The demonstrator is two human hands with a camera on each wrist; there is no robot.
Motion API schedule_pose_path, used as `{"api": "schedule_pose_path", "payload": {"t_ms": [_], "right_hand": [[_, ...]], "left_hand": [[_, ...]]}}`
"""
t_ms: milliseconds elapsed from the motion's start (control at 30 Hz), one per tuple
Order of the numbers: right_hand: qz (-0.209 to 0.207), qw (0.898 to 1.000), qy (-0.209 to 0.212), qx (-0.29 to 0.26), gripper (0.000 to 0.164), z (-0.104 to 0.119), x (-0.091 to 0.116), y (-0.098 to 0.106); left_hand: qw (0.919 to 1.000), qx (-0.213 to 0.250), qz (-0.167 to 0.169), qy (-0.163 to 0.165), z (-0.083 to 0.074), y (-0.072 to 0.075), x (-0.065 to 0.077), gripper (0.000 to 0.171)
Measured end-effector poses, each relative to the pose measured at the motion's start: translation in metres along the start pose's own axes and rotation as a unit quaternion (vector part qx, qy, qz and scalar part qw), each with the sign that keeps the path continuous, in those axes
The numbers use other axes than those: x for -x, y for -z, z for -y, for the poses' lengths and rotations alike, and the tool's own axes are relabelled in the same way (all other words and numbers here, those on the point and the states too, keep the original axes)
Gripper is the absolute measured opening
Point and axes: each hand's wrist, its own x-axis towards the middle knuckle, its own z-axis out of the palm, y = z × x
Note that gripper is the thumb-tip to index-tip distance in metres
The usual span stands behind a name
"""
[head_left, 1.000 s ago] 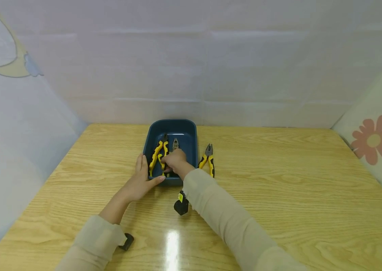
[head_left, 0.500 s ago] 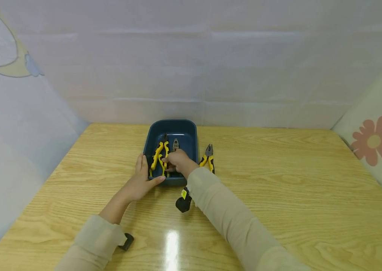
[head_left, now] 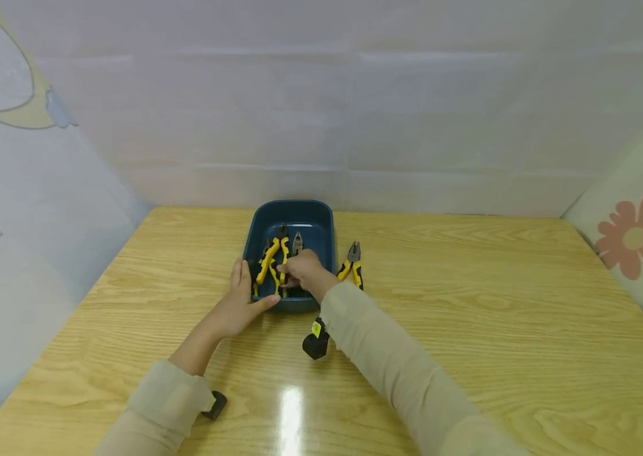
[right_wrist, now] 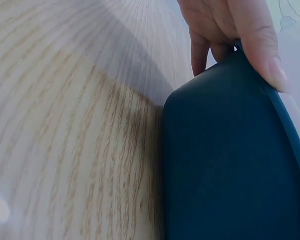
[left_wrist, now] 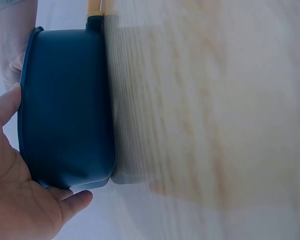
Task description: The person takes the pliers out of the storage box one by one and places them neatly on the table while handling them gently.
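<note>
Blue bin [head_left: 295,306] sits on the worktop [head_left: 469,316] at the middle of the head view, near the back edge. Pliers in the bin [head_left: 268,261] lie with yellow handles toward me, crowded in its left half; a grey pliers head [head_left: 298,243] pokes out beyond my right hand [head_left: 305,269].

Left hand [head_left: 237,307] grips the bin's near-left corner, thumb over the rim, fingers along the side. Right hand is down inside, fingers at a yellow handle; whether they pinch it, I can't tell.

Step in hand, I judge: arranging the pliers while bracing the bin. Next move calls for freeing my fingers without dragging neighbouring handles. Outer pliers [head_left: 353,254], just right of the bin, lie on the worktop, handles spread, untouched as far as I see.
</note>
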Motion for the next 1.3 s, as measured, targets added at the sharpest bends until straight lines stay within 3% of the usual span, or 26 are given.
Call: {"api": "schedule_pose_path", "payload": {"t_ms": [300,633,867,1133,1300], "right_hand": [[-0.03,1.0,0.004,0.003,0.027,0.0,0.001,0.005],[-0.033,0.996,0.025,-0.076,0.017,0.003,0.01,0.011],[-0.007,0.993,0.05,-0.11,0.01,0.004,0.016,0.016],[0.024,0.991,0.07,-0.114,0.032,0.003,0.031,0.022],[0.032,0.989,0.077,-0.121,0.035,0.0,0.04,0.027]], "left_hand": [[1.0,0.006,0.001,-0.001,0.001,-0.001,0.0,0.094],[0.9999,0.011,0.0,-0.009,0.001,0.0,0.0,0.094],[0.9999,0.009,0.0,-0.01,0.002,-0.001,0.001,0.094],[0.9999,0.012,0.0,-0.009,0.001,-0.001,0.0,0.094],[0.9999,0.012,0.0,-0.007,0.0,-0.002,0.0,0.094]]}}
